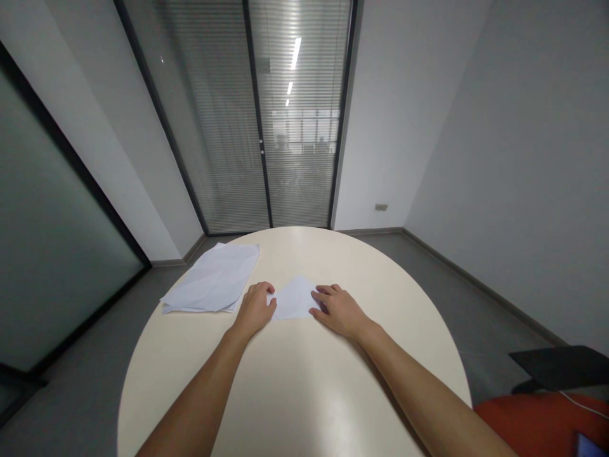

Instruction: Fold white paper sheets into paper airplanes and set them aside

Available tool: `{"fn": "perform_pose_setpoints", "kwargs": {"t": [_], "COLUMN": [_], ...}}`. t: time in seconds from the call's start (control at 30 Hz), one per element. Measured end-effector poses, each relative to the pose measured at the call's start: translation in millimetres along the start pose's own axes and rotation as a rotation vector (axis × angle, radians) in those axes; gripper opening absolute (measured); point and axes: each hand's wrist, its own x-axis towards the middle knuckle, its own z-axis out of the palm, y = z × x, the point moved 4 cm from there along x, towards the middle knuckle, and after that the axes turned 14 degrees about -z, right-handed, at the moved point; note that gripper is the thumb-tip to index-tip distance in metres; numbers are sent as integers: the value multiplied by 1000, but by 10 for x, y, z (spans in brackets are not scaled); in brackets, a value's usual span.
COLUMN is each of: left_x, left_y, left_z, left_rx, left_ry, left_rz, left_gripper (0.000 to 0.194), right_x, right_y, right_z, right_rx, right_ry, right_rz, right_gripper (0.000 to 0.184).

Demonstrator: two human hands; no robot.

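A small folded sheet of white paper (295, 301) lies on the round table (285, 381), its top coming to a blunt point and its lower edge straight. At its left end my left hand (258, 307) is closed, with curled fingers and thumb around the paper's corner. From the right, my right hand (340, 311) grips the other end, with bent fingers above and the thumb lower down on the paper. Both wrists stay low over the tabletop. The paper's outer corners are partly hidden under my fingers.
A loose stack of larger white sheets (214, 277) lies at the table's left edge, slightly overhanging. Beyond the table are a glass door with blinds (299, 171) and a wall socket (381, 207). An orange seat (533, 422) and a dark flat panel (561, 367) are at lower right.
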Motion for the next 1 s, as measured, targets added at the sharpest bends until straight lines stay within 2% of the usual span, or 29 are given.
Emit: {"fn": "perform_pose_setpoints", "kwargs": {"t": [0.43, 0.6, 0.9, 1.0], "left_x": [-17, -63, -118, -148], "left_y": [72, 137, 254, 291], "left_z": [4, -41, -77, -91], "left_rx": [-48, 38, 206, 263], "left_ry": [3, -7, -54, -72], "left_rz": [21, 34, 19, 23], "left_gripper": [28, 20, 23, 26], "right_x": [-4, -4, 2, -4], "right_y": [-12, -15, -12, -17], "right_z": [-7, -10, 5, 2], "right_rx": [2, 4, 11, 14], "right_ry": [13, 16, 14, 13], "right_rz": [0, -5, -18, -24], "right_gripper": [37, 38, 40, 47]}}
